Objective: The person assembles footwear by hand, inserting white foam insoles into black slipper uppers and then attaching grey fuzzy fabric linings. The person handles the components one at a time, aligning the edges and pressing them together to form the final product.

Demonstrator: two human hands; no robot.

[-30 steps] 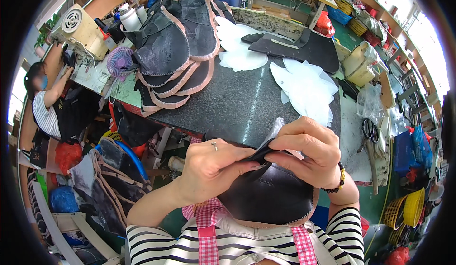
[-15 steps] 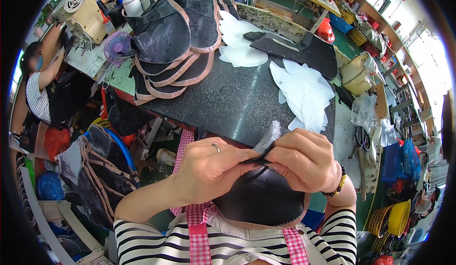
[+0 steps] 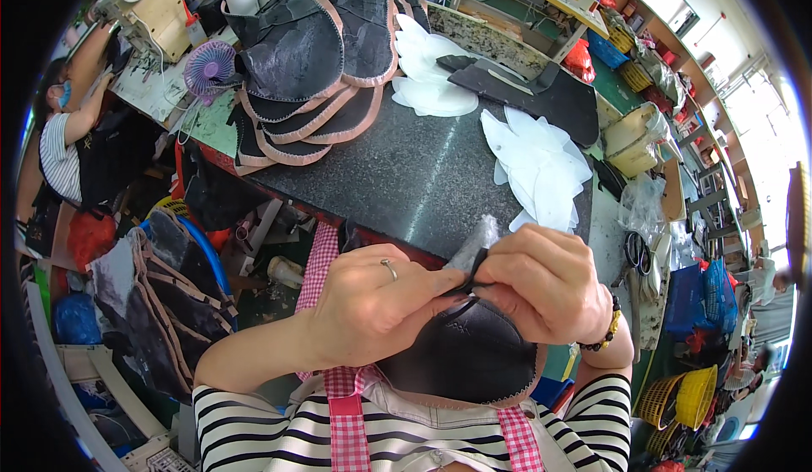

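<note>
In front of my chest hangs a black leather shoe upper (image 3: 461, 358), with a zigzag-stitched tan edge along its lower rim. Grey fuzzy lining (image 3: 476, 244) sticks up behind the pinched part. My left hand (image 3: 368, 303) is closed, thumb and forefinger pressed on the upper's folded edge. Right beside it, the fingers of my right hand (image 3: 545, 290) pinch a narrow black strip of the same upper. The two sets of fingertips nearly meet, and the exact grip between them is partly hidden.
Similar black uppers (image 3: 292, 45) are stacked on the dark worktable (image 3: 381, 176). White curved sheets (image 3: 541, 172) and black flat pieces (image 3: 567, 104) lie farther right. A purple fan (image 3: 209, 70) stands left, near another person (image 3: 72, 142). More uppers (image 3: 156, 303) hang low at left.
My right fingers have shifted slightly, and the black strip now stands up more between my hands. The view has turned a little; both hands keep hold of the upper.
</note>
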